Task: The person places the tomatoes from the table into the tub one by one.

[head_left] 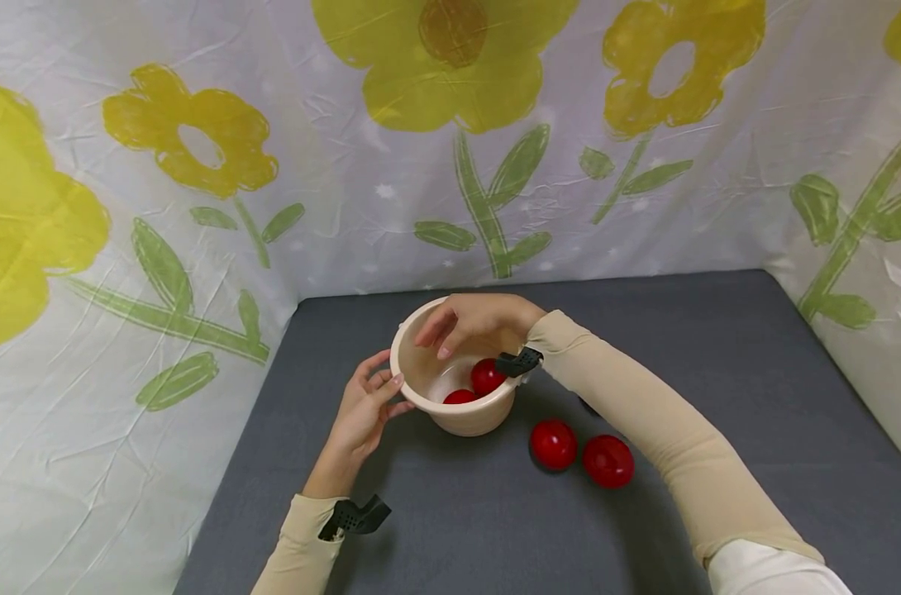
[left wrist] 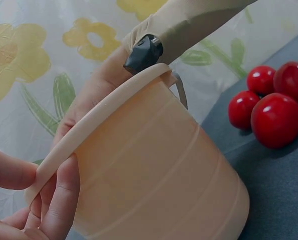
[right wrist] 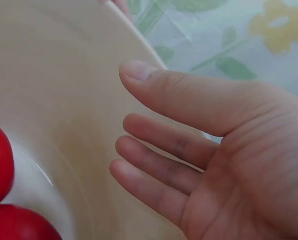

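Note:
A cream plastic bucket (head_left: 469,423) stands tilted on the dark table, its mouth towards me. My left hand (head_left: 363,411) pinches its rim at the left, thumb and fingers on either side in the left wrist view. Over the bucket's mouth is my right hand (head_left: 483,318), its fingers relaxed and apart, holding nothing. Two glossy red balls lie at the bottom of the bucket: one red ball (head_left: 488,376) shows well, and the other red ball (head_left: 461,397) is partly hidden by the rim. In the right wrist view, the right hand's fingers (right wrist: 154,172) are near the inner wall.
Several red balls (left wrist: 277,120) rest on the table right of the bucket; in the head view my right forearm hides some of them. The dark grey tabletop (head_left: 458,521) reaches back to a white curtain (head_left: 361,223) printed with yellow flowers.

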Motion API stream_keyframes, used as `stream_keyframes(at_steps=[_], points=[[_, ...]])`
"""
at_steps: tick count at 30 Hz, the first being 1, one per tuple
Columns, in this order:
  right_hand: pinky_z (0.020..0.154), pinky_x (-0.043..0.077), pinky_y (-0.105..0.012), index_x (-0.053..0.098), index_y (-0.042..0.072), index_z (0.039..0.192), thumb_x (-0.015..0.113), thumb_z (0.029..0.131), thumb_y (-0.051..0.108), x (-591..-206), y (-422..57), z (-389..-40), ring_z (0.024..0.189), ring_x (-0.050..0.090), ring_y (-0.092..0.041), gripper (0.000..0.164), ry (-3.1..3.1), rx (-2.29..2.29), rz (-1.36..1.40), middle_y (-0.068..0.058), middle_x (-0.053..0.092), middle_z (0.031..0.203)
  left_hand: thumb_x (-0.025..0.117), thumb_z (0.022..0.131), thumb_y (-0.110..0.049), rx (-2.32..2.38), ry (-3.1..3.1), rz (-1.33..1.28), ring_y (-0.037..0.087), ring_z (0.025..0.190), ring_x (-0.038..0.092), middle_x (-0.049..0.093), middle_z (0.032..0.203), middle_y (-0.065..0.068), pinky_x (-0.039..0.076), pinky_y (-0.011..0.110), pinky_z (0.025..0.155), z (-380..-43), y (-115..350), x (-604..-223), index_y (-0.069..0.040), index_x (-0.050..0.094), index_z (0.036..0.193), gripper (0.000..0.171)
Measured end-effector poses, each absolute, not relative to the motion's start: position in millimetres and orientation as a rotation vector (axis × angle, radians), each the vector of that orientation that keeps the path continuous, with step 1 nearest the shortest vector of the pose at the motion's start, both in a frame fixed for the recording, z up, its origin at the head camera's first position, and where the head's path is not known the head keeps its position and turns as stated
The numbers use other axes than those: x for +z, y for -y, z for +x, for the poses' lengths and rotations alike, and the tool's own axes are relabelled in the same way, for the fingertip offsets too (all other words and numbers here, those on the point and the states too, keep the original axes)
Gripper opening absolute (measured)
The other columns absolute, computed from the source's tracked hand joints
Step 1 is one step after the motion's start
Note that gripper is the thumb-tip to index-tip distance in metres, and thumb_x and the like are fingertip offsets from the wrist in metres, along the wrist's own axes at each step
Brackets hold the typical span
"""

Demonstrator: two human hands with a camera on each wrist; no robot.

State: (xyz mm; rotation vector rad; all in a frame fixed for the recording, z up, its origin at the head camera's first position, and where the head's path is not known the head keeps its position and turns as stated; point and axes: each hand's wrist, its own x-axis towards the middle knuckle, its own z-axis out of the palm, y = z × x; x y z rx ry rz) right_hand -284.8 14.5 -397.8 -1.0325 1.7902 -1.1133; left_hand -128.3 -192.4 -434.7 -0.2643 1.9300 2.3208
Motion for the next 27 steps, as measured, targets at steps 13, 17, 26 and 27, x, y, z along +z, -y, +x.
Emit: stream_keyframes(at_steps=[13,17,26,27], points=[[0.105,0.051,-0.037,0.058,0.002,0.136,0.072,0.089,0.009,-353.9,-54.5,-288.3,0.127,0.058,-0.034,0.050,-1.878,-1.098,-1.228,-0.019,0.060,0.137,0.051,0.097,0.006,2.342,-1.923,-0.247,0.010,0.073,0.065,0.061,0.102,0.005,0.059,0.026,0.062,-127.8,192.6,-436.3,-0.005,0.028,0.148,0.056],[0.104,0.051,-0.040,0.057,0.003,0.137,0.072,0.089,0.008,-339.1,-73.6,-286.5,0.128,0.058,-0.033,0.051,-1.920,-1.110,-1.238,-0.014,0.061,0.137,0.051,0.097,0.006,2.347,-1.928,-0.235,0.010,0.073,0.065,0.060,0.101,0.005,0.059,0.026,0.062,-127.4,193.3,-436.4,-0.005,0.028,0.148,0.057],[0.099,0.054,-0.038,0.055,0.005,0.139,0.076,0.086,0.011,-325.9,-126.3,-276.4,0.130,0.055,-0.036,0.058,-1.987,-1.186,-1.119,-0.018,0.056,0.143,0.052,0.097,0.006,2.341,-1.927,-0.241,0.010,0.072,0.066,0.061,0.102,0.005,0.059,0.027,0.063,-127.7,192.2,-436.0,-0.005,0.028,0.148,0.057],[0.098,0.055,-0.036,0.055,0.006,0.139,0.077,0.085,0.011,-325.7,-131.9,-274.9,0.131,0.055,-0.035,0.058,-1.997,-1.191,-1.104,-0.017,0.055,0.143,0.052,0.097,0.006,2.343,-1.924,-0.242,0.011,0.072,0.066,0.061,0.102,0.005,0.059,0.027,0.063,-127.7,191.9,-436.0,-0.005,0.029,0.148,0.057]])
